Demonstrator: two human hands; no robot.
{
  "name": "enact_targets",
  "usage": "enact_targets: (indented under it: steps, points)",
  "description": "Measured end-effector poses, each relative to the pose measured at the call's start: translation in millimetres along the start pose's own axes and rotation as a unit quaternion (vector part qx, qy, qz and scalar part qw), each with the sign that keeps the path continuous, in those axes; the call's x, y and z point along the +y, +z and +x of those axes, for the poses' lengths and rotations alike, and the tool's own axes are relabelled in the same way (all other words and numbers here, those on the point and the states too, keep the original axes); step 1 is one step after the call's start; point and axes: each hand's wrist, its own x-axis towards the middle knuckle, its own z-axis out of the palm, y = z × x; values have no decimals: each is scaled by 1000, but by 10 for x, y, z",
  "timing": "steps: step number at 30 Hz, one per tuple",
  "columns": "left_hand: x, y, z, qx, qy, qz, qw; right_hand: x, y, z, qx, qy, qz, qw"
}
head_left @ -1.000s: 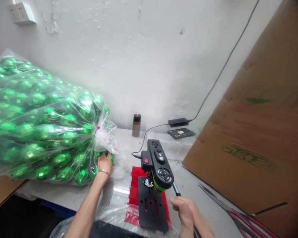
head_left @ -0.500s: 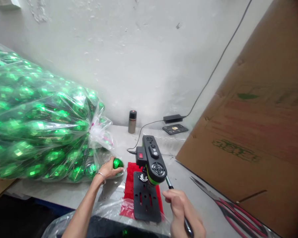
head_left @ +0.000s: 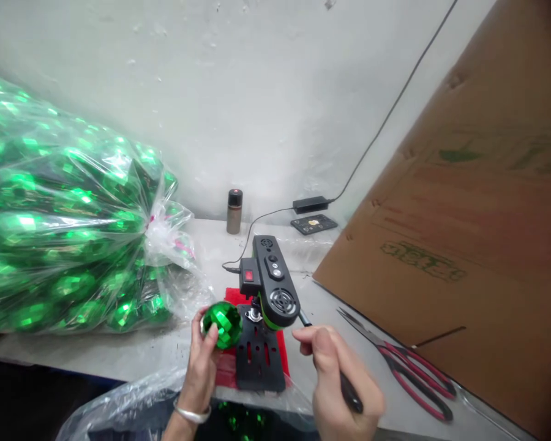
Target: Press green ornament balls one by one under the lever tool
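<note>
A shiny green faceted bauble (head_left: 223,325) is in my left hand (head_left: 201,352), thumb across its near side, just left of a small black machine (head_left: 275,282) with a red switch. My right hand (head_left: 342,380) is wrapped round the machine's lever handle (head_left: 350,392), whose metal rod reaches up to the machine's head. Below that head lies a slotted black base plate (head_left: 260,361) on a red cloth (head_left: 232,297). At the left rests a large clear bag (head_left: 73,245), tied at its neck and full of green baubles.
Large scissors (head_left: 401,367) lie right of my right hand, before a leaning cardboard box (head_left: 441,214). Behind the machine are a small dark-capped bottle (head_left: 234,211), a power adapter (head_left: 311,204) and a patterned dark phone-like slab (head_left: 314,224). Clear plastic with more baubles (head_left: 243,421) hangs at the table's front.
My left hand has brought the green bauble away from the bag's mouth, nearer to me and beside the base plate. My right hand stays on the lever; the view has shifted slightly.
</note>
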Motion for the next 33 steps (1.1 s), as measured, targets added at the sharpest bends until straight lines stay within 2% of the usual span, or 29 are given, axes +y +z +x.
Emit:
enact_targets:
  steps: [3, 6, 10, 15, 21, 29, 33]
  points:
    - [-367, 42, -116, -6, 18, 80, 997, -11, -17, 31, 0, -1, -9, 1000]
    - [-578, 81, -156, -10, 62, 188, 980, 7, -40, 5, -17, 8, -5, 1000]
    - [-619, 93, -147, -21, 87, 277, 957, 15, -36, -54, -13, 15, -1, 1000]
    - [-642, 41, -135, -31, 93, 305, 947, -18, 9, -96, 32, 63, 2, 997]
    - [-748, 0, -131, -39, 109, 330, 937, -48, 4, -24, 20, 61, 8, 998]
    - [-923, 2, -101, -69, 178, 365, 911, -55, 10, -8, 12, 61, 33, 997]
    - [-977, -1, -86, -85, 171, 379, 906, -133, 70, -24, 46, 92, 33, 994]
